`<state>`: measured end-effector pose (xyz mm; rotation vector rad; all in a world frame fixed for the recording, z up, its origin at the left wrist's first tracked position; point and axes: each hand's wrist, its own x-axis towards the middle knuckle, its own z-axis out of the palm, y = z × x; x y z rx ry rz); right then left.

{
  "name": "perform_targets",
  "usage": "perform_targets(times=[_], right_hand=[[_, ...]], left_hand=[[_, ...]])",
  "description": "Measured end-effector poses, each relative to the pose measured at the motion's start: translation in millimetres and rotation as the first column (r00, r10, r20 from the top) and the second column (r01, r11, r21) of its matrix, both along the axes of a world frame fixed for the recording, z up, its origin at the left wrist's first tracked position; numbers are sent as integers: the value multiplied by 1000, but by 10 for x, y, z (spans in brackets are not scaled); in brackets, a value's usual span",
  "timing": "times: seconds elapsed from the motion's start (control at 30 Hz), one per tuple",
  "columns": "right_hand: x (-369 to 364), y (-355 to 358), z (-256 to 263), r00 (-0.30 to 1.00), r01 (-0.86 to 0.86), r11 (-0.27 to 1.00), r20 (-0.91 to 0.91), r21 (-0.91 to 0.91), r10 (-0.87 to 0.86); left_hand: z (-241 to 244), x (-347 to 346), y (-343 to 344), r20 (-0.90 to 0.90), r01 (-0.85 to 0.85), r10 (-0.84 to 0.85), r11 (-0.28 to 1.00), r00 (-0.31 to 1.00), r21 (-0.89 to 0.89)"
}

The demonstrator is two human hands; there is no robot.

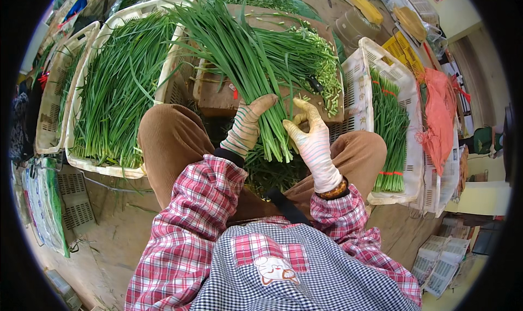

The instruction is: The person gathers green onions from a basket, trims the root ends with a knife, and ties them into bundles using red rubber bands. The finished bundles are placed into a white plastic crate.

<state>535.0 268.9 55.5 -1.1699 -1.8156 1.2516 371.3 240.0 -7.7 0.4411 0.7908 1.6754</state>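
Observation:
My left hand [249, 121], in a striped knit glove, grips a bunch of green Chinese chives [245, 62] near the lower stems. The leaves slant up and left over a board; the pale cut ends point down toward my lap. Beside those ends is my right hand [312, 143], also gloved, thumb and index finger spread apart and the thumb close against the bunch. Whether its other fingers touch the stems is hidden. More loose chives [282, 45] lie on the brown board [216, 100], along with trimmed stem pieces [331, 90] and a black-handled knife [314, 83].
At left stands a white plastic crate [70, 147] full of loose chives [118, 90], with another crate [47, 123] beyond it. The right-hand crate [361, 78] holds chives tied with red bands [388, 135]. A red mesh sack [439, 115] hangs beside it. Behind the board sits a bucket [351, 27].

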Motion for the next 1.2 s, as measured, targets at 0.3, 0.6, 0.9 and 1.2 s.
perform_targets(times=[0.3,0.6,0.9,1.2], right_hand=[[0,3,-28,847,-97,932,-521,-349,-107],[505,-38,230,761,-159,919,-638,-361,-119],[231,179,199,979,-200,980,-30,24,201],[-361,266,97,844,-450,887,370,99,387]], left_hand=[[608,-65,-161,304,92,-150,976,941,198],[310,-355,-102,321,-125,57,973,945,195],[160,-340,5,116,-119,107,988,987,98],[356,-323,-127,-54,-86,91,991,994,100]])
